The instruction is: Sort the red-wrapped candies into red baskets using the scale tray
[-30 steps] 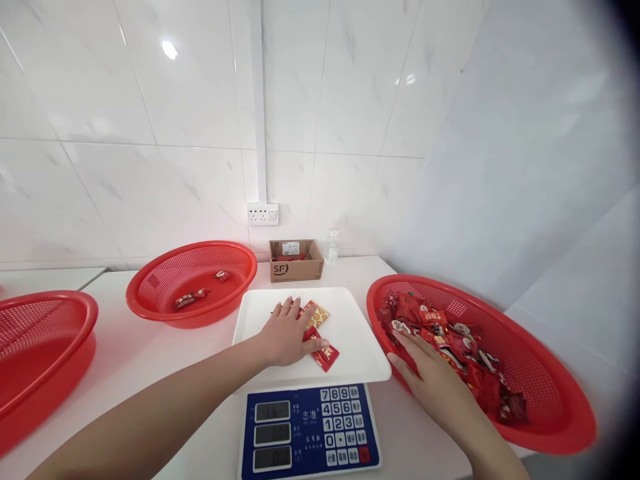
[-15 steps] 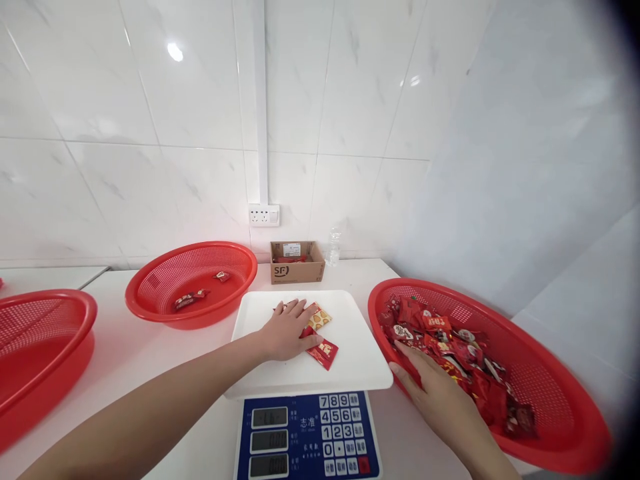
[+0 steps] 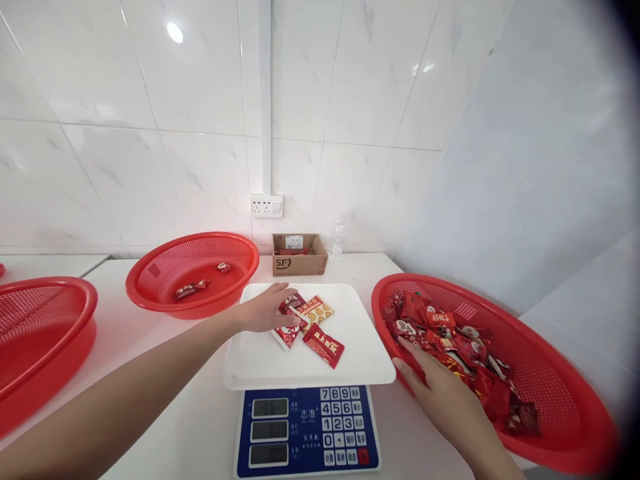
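Observation:
Several red snack packets and one with a yellow-patterned face lie on the white tray of a blue weighing scale. My left hand is over the tray's left part, palm down, fingers stretched out beside the packets and thumb over one; whether it touches them is unclear. At the right, my right hand grips the near-left rim of a red perforated basket, with the rim between thumb and fingers. Many wrapped packets are heaped inside it.
Another red basket with a few packets stands behind at the left, and a further red basket sits at the left edge. A cardboard box and a clear plastic bottle stand near the wall, under a socket.
My left hand has drawn back to the left across the tray, uncovering the packets that now lie spread out. My right hand remains at the basket rim. The view has shifted slightly.

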A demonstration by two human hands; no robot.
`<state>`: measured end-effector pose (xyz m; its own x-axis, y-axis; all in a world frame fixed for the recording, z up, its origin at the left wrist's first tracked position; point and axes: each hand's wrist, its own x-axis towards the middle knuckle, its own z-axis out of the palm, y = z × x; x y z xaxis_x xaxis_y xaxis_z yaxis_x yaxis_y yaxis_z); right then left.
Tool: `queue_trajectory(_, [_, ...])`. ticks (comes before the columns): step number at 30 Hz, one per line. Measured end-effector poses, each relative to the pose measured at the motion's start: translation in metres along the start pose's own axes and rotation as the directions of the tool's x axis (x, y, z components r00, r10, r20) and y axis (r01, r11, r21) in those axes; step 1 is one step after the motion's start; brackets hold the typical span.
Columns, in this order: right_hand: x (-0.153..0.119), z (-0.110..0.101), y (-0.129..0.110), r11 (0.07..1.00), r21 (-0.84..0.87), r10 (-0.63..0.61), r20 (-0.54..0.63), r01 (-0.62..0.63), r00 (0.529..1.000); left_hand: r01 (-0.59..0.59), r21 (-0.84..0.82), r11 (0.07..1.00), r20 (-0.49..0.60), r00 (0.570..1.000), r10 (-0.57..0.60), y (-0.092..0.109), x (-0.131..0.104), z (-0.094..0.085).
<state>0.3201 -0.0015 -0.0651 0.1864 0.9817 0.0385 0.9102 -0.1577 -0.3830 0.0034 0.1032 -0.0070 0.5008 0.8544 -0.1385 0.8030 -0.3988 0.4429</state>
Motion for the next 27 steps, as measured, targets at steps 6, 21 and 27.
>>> queue_trajectory(6, [0.0, -0.001, -0.002, 1.0, -0.016, 0.011, 0.021, -0.011, 1.0, 0.017, 0.05, 0.999, 0.006, 1.0, -0.017, -0.003, -0.002, 0.006])
queue_trajectory(21, [-0.002, -0.001, -0.003, 0.998, -0.064, 0.024, 0.005, -0.024, 1.0, -0.076, 0.118, 0.99, -0.252, 0.962, 0.104, -0.009, -0.012, 0.017])
queue_trajectory(27, [-0.003, -0.001, -0.002, 0.998, -0.063, 0.01, -0.009, -0.01, 1.0, -0.08, 0.113, 0.99, -0.284, 0.953, 0.109, -0.006, -0.012, 0.017])
